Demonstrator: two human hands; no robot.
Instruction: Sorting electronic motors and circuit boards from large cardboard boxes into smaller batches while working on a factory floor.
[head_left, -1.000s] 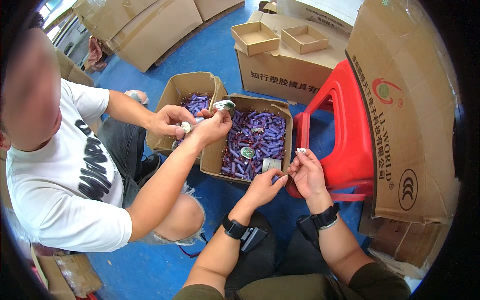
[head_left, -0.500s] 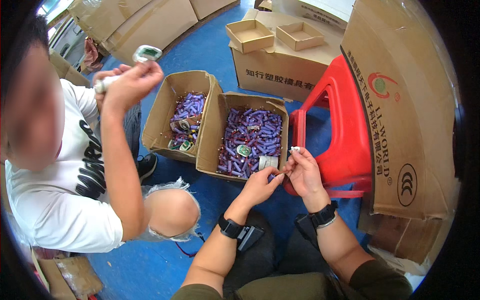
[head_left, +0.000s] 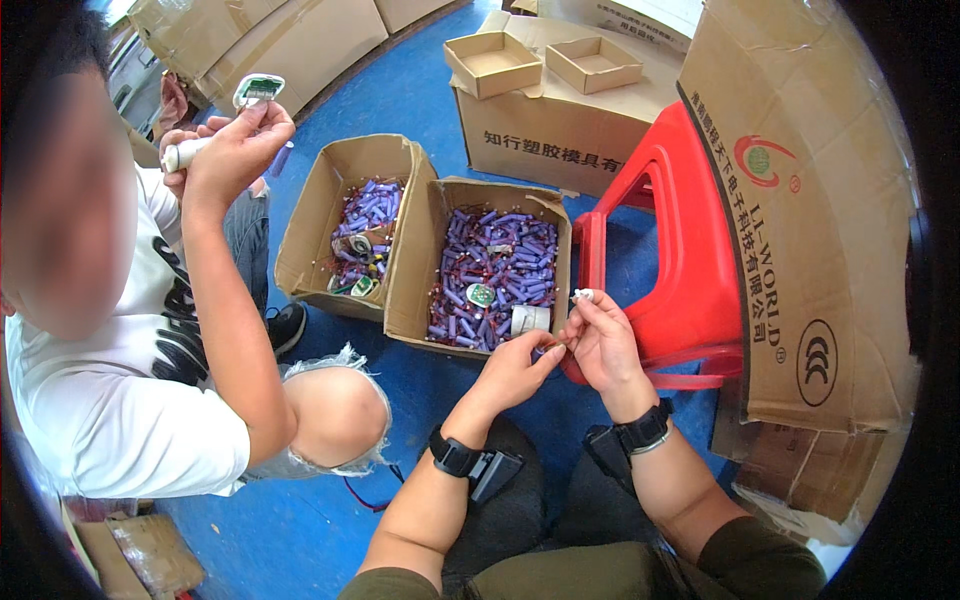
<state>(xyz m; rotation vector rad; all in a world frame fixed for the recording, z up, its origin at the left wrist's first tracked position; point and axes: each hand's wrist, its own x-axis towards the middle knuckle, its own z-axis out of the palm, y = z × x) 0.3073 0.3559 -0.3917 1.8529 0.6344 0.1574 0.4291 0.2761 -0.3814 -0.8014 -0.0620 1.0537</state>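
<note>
At ten o'clock from the wearer's grips, a co-worker's hand (head_left: 235, 150) holds up a white part with a green board (head_left: 259, 90). Nearer, also at ten, sits a carton (head_left: 300, 265) of purple cells; at eleven, a second carton (head_left: 412, 270) of them. The left grip (head_left: 512, 370) is nearly closed, pinching a purple piece (head_left: 541, 351). Beside it at two o'clock, the right grip (head_left: 608, 345) pinches a small white piece (head_left: 583, 294) between its fingertips. A red stool (head_left: 690, 280) stands beyond, at two.

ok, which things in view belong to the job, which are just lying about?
Likely in use: small white piece in right hand; purple cylindrical cells; two open cartons; co-worker's green circuit board, white cylinder.

Likely lying about: red plastic stool; two shallow cardboard trays; carton beneath them.
</note>
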